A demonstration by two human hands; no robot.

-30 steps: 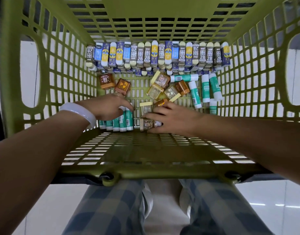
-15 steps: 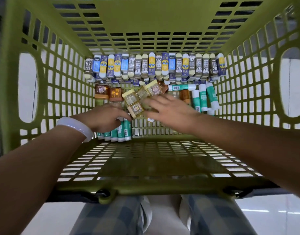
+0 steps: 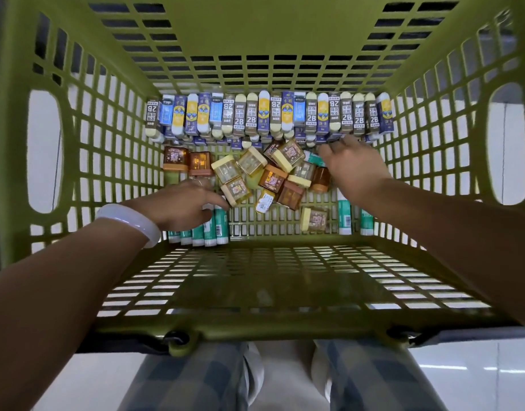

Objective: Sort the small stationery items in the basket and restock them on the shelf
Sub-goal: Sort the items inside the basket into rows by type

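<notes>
Head view: green slatted basket (image 3: 77, 161) fills frame. Row of 2B-labelled boxes (image 3: 267, 117) along far wall, upper centre; amber and yellow clear-bodied boxes (image 3: 252, 176) jumbled mid-frame. Left hand (image 3: 184, 203) rests, fingers relaxed, on green-white tubes (image 3: 209, 229). Right hand (image 3: 353, 167) released, fingers spread, blurred.

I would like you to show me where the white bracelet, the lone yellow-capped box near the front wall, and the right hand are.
white bracelet (image 3: 128, 222), head view, top of the band on the left wrist
yellow-capped box (image 3: 314, 220), head view, its clear body
right hand (image 3: 351, 169), head view, back of the hand
</notes>
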